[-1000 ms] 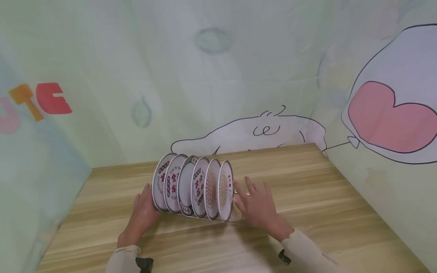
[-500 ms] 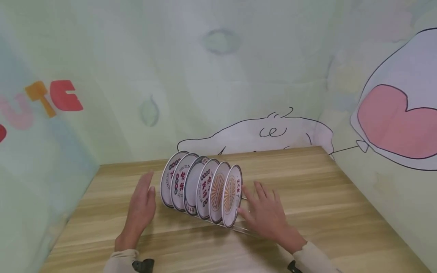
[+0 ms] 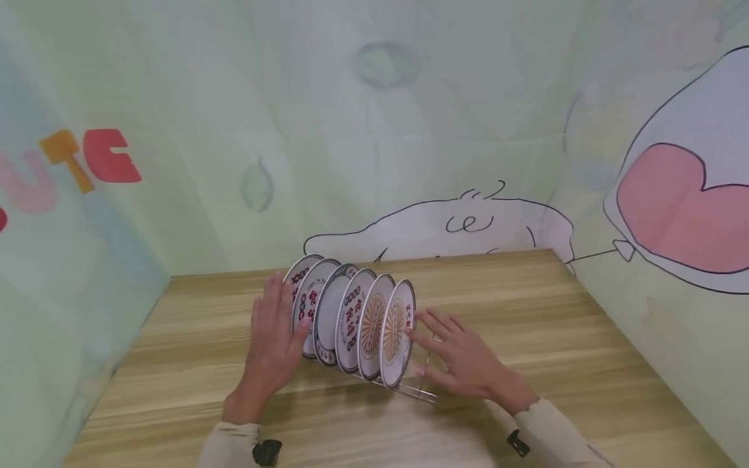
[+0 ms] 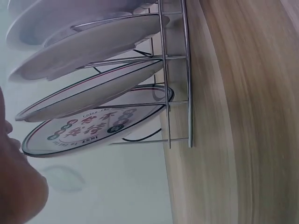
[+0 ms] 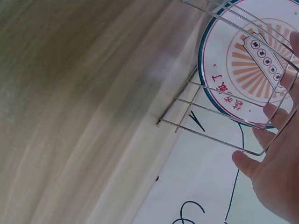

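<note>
Several patterned round plates stand on edge in a row in a metal wire dish rack point(image 3: 418, 392). My left hand point(image 3: 270, 344) lies straight-fingered beside the leftmost plate point(image 3: 302, 265) and hides much of it. At the other end, my right hand point(image 3: 471, 361) has its fingers spread near the rightmost plate point(image 3: 398, 335), which bears an orange sunburst. In the right wrist view, the fingers of the right hand point(image 5: 275, 186) are at the rack's end wires point(image 5: 212, 135). The left wrist view shows the edge of the left hand point(image 4: 21, 186) beside a plate with red characters point(image 4: 81, 133).
The rack stands on a wood-grain table point(image 3: 556, 364). Cloth walls point(image 3: 175, 149) with cartoon drawings enclose its back and sides. A balloon with a pink heart point(image 3: 661, 208) is printed on the right.
My left hand first drew away from the plates to the left, then came back against the leftmost ones, higher up. The right hand stays by the rack's right end, shifting slightly.
</note>
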### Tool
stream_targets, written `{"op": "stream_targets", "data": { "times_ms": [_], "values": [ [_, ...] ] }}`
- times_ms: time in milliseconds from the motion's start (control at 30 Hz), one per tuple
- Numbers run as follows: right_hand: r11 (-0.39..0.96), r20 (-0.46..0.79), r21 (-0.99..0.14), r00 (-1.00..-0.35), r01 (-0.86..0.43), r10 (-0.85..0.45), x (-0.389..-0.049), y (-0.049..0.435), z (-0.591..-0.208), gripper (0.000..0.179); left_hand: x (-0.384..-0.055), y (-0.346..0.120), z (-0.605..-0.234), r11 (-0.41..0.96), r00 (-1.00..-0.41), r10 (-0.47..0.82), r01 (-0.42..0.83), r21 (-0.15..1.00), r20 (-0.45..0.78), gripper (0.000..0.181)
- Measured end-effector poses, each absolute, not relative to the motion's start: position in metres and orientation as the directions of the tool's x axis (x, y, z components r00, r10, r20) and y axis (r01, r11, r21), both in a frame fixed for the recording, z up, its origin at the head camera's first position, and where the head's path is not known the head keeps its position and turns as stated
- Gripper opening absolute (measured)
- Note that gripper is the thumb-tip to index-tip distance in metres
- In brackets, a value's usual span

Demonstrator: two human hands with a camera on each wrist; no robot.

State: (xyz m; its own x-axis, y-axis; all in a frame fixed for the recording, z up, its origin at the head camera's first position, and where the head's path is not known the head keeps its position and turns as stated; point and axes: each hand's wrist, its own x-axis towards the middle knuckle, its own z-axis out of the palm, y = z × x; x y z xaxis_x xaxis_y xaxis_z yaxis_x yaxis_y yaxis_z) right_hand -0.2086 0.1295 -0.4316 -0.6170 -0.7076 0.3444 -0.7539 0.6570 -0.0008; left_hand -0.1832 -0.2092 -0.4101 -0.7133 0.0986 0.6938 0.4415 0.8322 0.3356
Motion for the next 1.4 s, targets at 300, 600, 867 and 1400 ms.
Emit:
{"op": "stream_targets", "data": {
  "times_ms": [300, 600, 867, 1400],
  "values": [
    [0.723, 0.296, -0.041, -0.699, -0.69, -0.651, -0.204, 0.126, -0.433, 0.058, -0.187, -0.206, -0.408, 0.861, -0.783, 0.1, 0.378, 0.341, 0.613, 0.069],
    [0.767, 0.356, -0.021, -0.721, -0.642, -0.594, -0.195, 0.121, -0.434, 0.056, -0.194, -0.202, -0.404, 0.862, -0.816, 0.096, 0.355, 0.362, 0.57, 0.069],
    [0.809, 0.392, -0.056, -0.758, -0.585, -0.521, -0.183, 0.11, -0.432, 0.058, -0.208, -0.199, -0.393, 0.847, -0.836, 0.104, 0.359, 0.392, 0.539, 0.062],
    [0.932, 0.373, -0.059, -0.874, -0.357, -0.311, -0.151, 0.066, -0.429, 0.059, -0.201, -0.158, -0.386, 0.784, -0.75, 0.059, 0.443, 0.435, 0.658, 0.053]
  ]
}}
